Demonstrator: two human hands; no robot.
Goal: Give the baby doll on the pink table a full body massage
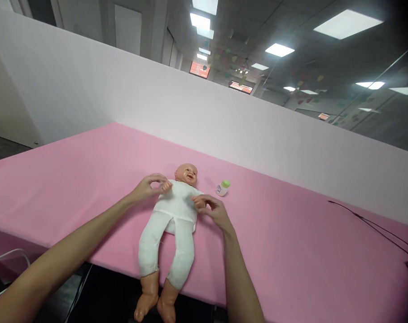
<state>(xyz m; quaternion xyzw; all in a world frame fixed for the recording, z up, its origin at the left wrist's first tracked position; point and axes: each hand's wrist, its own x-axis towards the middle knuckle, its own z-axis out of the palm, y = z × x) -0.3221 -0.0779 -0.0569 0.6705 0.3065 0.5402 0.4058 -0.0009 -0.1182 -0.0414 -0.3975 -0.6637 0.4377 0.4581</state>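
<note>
left hand [146, 188]: half open, thumb & fingers curved round into a loose ring, fingertips at the doll's fist [165, 186] on the left side of the view; touching it, but can't tell if it's a firm hold

right hand [213, 211]: partly open, fingers curled down over the other doll's fist [199, 202], touching it; can't tell if it's gripping either

doll [177, 206]: baby doll flat on its back, head away from the person, feet toward them, both arms raised & bent in front of the chest, btwn the two hands

doll's clothes: white cloth suit [168, 242] on body & legs, w/ head, fists & feet bare plastic

doll's feet [150, 296]: hanging past the near table edge

bottle [222, 188]: small, w/ green cap, tilted, label on its side, just beside the doll's head, nearer the right hand than the left but not touching either

table [72, 179]: covered in pink cloth, doll in the middle of the near edge

black cable [368, 229]: thin, lying on the pink cloth to the right, well apart from hands & doll

white cable [8, 264]: looped below the table's near left edge

wall [224, 112]: white partition along the far table edge

ceiling lights [347, 24]: bright panels overhead, beyond the partition
</note>
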